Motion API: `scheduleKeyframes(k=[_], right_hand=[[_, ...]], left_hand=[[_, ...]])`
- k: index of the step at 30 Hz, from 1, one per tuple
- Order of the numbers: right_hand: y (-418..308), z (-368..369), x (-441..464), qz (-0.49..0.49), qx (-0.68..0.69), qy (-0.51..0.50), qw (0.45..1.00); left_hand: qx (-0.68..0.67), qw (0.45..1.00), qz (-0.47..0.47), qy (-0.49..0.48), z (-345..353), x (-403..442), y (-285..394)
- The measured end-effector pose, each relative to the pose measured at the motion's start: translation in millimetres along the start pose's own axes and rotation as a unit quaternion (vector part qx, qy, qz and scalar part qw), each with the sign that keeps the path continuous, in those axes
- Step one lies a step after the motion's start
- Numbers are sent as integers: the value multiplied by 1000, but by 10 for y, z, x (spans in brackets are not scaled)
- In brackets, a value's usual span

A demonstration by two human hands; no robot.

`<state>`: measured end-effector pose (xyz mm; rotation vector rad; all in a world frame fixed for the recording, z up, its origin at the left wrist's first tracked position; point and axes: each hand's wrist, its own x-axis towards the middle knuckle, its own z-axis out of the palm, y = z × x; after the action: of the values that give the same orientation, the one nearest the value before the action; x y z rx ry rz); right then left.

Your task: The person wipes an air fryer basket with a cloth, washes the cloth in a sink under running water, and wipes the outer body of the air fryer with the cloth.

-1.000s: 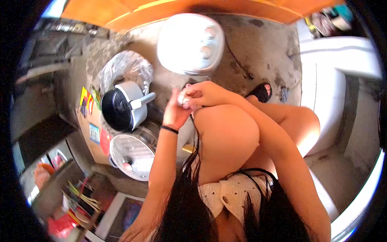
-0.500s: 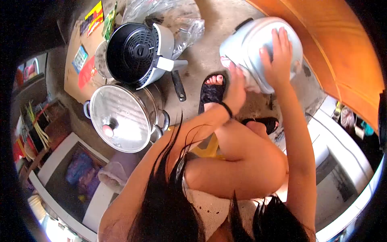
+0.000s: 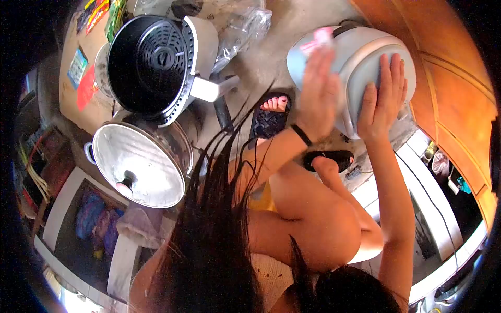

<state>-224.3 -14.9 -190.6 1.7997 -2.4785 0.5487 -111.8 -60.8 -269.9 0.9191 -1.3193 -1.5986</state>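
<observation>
A pale rounded appliance housing [image 3: 360, 57] lies tilted on the floor in front of me. My right hand [image 3: 383, 101] rests flat on its curved top, fingers spread. At its near left side is my left hand [image 3: 318, 96], blurred by motion and wearing a black wrist band. A small pink and white cloth [image 3: 321, 37] shows at the left fingertips, against the housing; the exact grip on it is smeared. To the left, an air fryer basket [image 3: 148, 62] with a black perforated insert and white handle sits near a steel pot [image 3: 162, 135] with a glass lid [image 3: 138, 167].
Clear plastic wrapping [image 3: 245, 34] lies on the floor behind the basket. Flattened cardboard [image 3: 68, 101] with colourful packets is at the far left. An orange wooden cabinet [image 3: 443, 88] borders the right side. My sandalled foot [image 3: 271, 112] stands between basket and housing.
My left hand has moved up along the housing with the cloth. My right hand stays on the housing's top. The view has shifted, and the housing appears farther right.
</observation>
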Motion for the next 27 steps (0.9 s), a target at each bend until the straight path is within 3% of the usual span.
scheduleKeyframes(k=[1, 4, 7, 13, 16, 19, 20, 23, 27], right_hand=[[-12, 11, -15, -1, 1, -4, 1000], [2, -4, 21, -5, -6, -6, 1000], [-31, -18, 25, -4, -10, -10, 1000], [-20, -11, 6, -3, -2, -5, 1000], [-15, -10, 6, -1, 3, -8, 1000], [16, -20, 4, -3, 2, -10, 1000], [4, -28, 18, 1, 0, -12, 1000], [-19, -62, 28, 7, -2, -22, 1000], [-28, -61, 5, 14, 2, -25, 1000]], left_hand=[[173, 978, 118, -16, 10, -20, 202], [82, 990, 95, -63, -115, 62, -149], [64, 989, -133, -21, -339, -88, -778], [99, 991, -60, 74, -114, -227, -466], [133, 988, 80, 14, -28, -103, -52], [48, 994, 94, -25, -125, 75, -204], [-13, 1000, -10, 3, -130, 107, -408], [-20, 988, -153, -30, -310, 283, -656], [12, 998, -9, -56, -174, 288, -27]])
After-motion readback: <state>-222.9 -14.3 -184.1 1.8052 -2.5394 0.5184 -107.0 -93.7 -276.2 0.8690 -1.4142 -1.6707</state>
